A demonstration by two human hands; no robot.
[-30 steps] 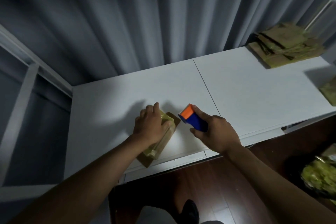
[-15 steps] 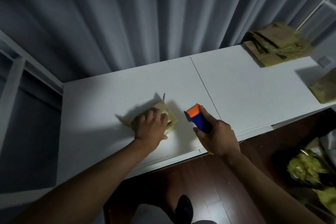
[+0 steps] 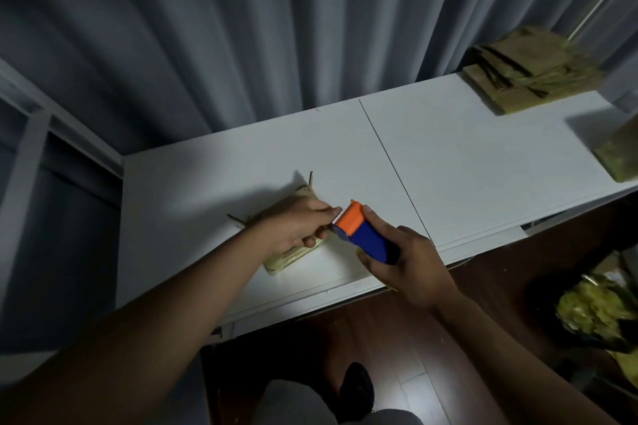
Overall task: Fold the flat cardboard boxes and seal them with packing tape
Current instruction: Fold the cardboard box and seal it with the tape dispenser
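- The left hand [image 3: 297, 228] covers much of one small cardboard box [image 3: 293, 254] on the white tabletop [image 3: 466, 155], fingers curled, pinching at the tape dispenser [image 3: 362, 235]; the tape is too thin to see.
- The right hand [image 3: 411, 269] grips the dispenser.
- Far right, a blurred stack of flat boxes [image 3: 528, 72]; count unclear.
- One more box [image 3: 618, 152] is cut off at the right edge.

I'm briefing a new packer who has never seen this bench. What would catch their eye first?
The orange-and-blue tape dispenser in the right hand, bright near the table's front edge. Beside it the left hand rests on a small box. A stack of flat boxes sits at the far right corner.
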